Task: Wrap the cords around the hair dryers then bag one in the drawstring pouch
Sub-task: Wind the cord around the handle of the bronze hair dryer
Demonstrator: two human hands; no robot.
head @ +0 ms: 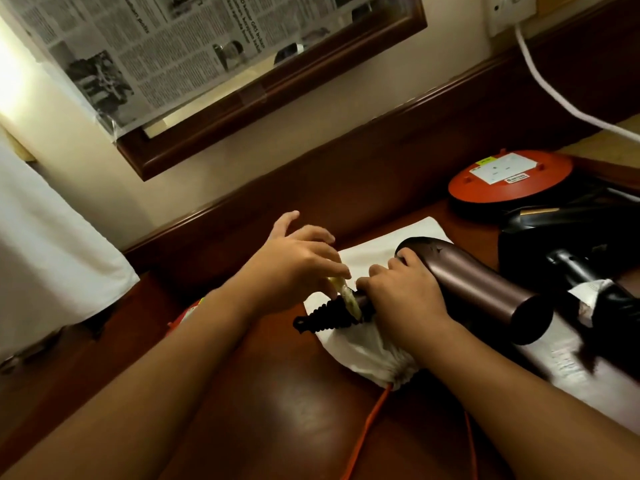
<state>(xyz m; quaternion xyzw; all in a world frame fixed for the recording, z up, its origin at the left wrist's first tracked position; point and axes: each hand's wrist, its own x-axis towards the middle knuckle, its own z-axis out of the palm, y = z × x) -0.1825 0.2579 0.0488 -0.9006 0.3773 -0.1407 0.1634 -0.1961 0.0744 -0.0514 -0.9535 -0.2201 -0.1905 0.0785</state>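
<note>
- Newspaper pages (145,46) are taped over the wood-framed mirror (277,88) on the wall ahead of you. Columns and photographs show, but the print is too blurred to read with confidence.
- An orange disc (509,178) at the far right of the counter (277,410) carries a white sticker with a yellow tag and a red-edged strip. The wording is too small to make out.
- A white cable (533,74) runs down from the wall socket (512,12) towards the right edge of the frame. White cloth (52,237) hangs at the left, and a red-and-green packet (187,313) peeps out from under your left forearm.
- The brown hair dryer (485,285), with a glossy metallic barrel whose open nozzle points towards you and to the right, lies across the white drawstring pouch (363,351) at mid-counter.
- The pouch is gathered at its near end, with its orange drawstring (370,420) trailing towards you.
- Your right grip (405,289) is curled round the dryer's handle, hiding most of it.
- Your left grip (298,258) pinches a yellowish band (346,296) between thumb and forefinger at the handle's end, its other fingers spread. The ribbed black cord collar (322,317) juts out just below.
- The black hair dryer (554,233) lies just beyond to the right, near the disc, with a white tag (588,292) on its cord.
</note>
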